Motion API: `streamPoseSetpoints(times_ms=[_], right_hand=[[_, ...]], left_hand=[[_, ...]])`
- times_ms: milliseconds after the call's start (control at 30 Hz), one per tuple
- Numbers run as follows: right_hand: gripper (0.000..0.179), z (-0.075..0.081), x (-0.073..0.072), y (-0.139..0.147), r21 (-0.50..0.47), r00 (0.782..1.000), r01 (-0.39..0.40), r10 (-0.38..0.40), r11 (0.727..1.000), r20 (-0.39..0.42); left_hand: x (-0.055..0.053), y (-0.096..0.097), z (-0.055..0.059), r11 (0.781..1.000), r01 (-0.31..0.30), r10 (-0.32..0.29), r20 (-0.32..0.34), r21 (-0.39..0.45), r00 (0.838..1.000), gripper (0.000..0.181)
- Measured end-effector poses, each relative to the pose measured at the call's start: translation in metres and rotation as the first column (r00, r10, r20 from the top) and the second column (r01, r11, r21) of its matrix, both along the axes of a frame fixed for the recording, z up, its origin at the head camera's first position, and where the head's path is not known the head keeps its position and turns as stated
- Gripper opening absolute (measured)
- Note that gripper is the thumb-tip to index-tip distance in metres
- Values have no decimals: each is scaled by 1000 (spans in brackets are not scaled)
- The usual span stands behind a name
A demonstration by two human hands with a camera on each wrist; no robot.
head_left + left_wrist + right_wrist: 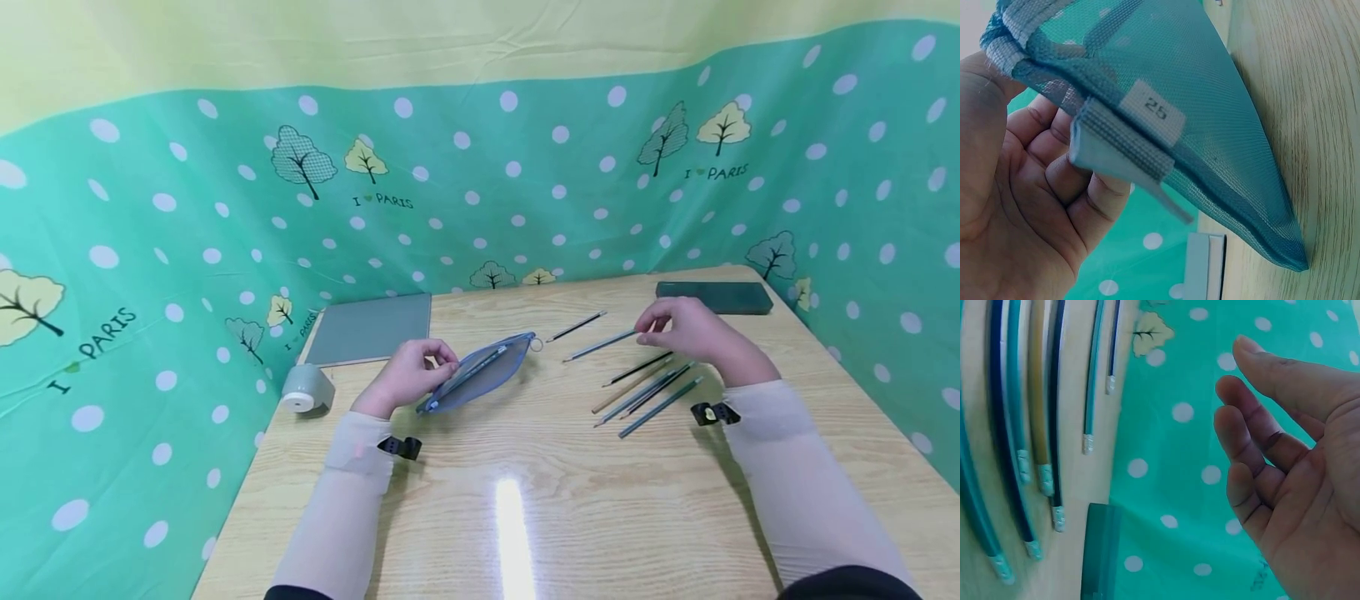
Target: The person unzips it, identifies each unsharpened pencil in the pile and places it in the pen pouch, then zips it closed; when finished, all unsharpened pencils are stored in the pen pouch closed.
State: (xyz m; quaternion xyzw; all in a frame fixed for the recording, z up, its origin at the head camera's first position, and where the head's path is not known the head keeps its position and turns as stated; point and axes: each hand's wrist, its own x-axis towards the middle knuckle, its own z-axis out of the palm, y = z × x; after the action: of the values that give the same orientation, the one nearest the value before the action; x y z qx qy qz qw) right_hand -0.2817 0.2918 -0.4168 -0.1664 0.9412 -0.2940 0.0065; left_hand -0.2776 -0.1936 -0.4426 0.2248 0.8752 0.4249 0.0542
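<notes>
My left hand (411, 373) pinches the edge of a blue mesh zipper pouch (510, 367), which stands tilted over the table. A pencil (483, 367) shows along the pouch's top side in the head view. In the left wrist view, a white tag (1155, 111) reading 25 hangs at its seam. My right hand (686, 329) hovers by the end of a blue pencil (600, 344); in the right wrist view its relaxed, slightly bent fingers hold nothing. Below it lie several loose pencils, among them a tan pencil (630, 392) and a green pencil (660, 408). A dark pencil (576, 327) lies farther back.
A dark green case (716, 297) lies at the back right. At the back left is a flat grey board (371, 329), with a small grey-white rounded device (309, 388) in front of it. A dotted green curtain (480, 183) borders the wooden table (585, 517).
</notes>
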Motion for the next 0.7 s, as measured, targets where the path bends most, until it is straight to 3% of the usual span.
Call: streamPoseSetpoints(times_ms=[333,700], right_hand=[[5,-29,0,-10,37,981,-152,146,988,124],[17,-44,2,-23,35,961,-220,211,975,178]], left_hand=[[-1,2,-1,1000,0,0,0,-12,1000,5],[-2,1,-2,1000,-4,4,7,-14,1000,6]])
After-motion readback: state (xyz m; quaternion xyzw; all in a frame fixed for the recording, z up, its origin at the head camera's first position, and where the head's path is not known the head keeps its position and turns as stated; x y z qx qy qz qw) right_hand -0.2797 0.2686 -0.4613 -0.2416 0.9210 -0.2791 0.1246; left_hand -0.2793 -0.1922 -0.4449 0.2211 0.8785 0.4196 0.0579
